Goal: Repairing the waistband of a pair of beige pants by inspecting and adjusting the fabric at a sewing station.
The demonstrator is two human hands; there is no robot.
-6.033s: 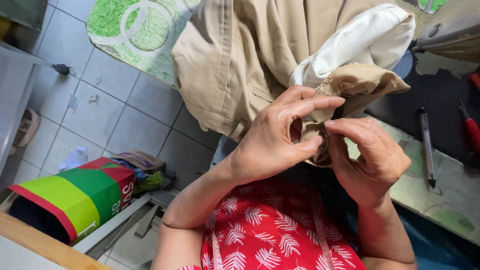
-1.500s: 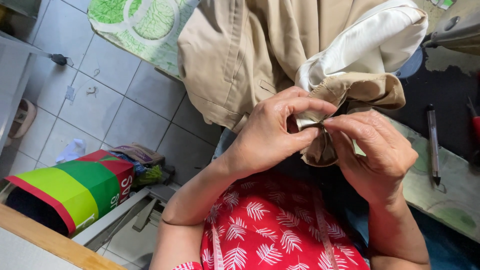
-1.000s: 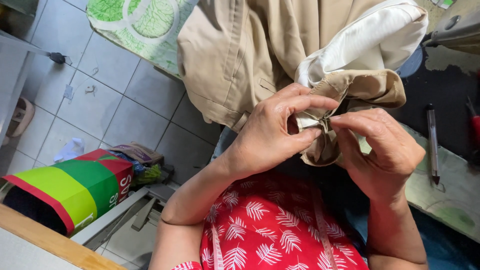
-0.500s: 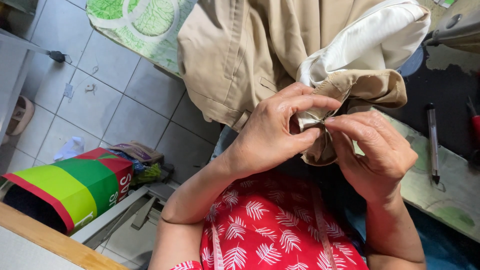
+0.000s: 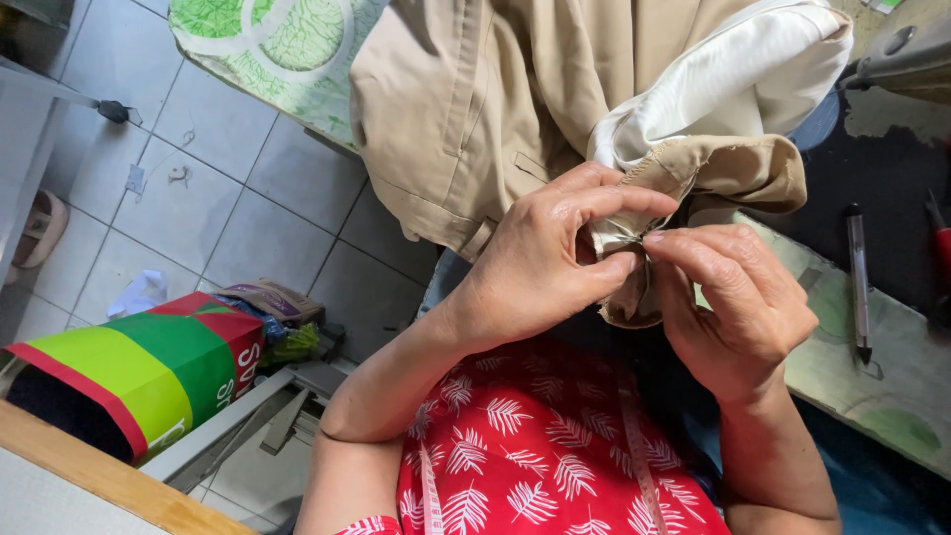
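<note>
The khaki garment (image 5: 515, 109) is hanging down in front of the person, its white lining (image 5: 723, 84) showing at the upper right, and a folded edge of it is being worked near the middle of the scene. The left hand (image 5: 540, 263) is curling tightly around that edge, thumb and forefinger pinching the small bunch of cloth between them. The right hand (image 5: 738, 302) is meeting it from the right, its fingertips (image 5: 659, 238) closing together on the same fold; whether something thin is being held between them I cannot tell.

Below the hands, a red top (image 5: 535, 446) with white leaf prints is filling the near middle, with a tape measure (image 5: 634, 446) lying down it.

To the right, on a patterned table (image 5: 892, 386), a thin dark tool (image 5: 858, 282) is lying lengthwise, well apart from the hands, and a red handle (image 5: 941, 238) is poking in at the far right edge.

On the left, a boxy bag (image 5: 139, 372) striped red, green and yellow is sitting on the grey tiled floor (image 5: 198, 218), with crumpled wrappers (image 5: 272, 312) just beside it. A green leaf-print mat (image 5: 272, 40) is lying at the far left.
</note>
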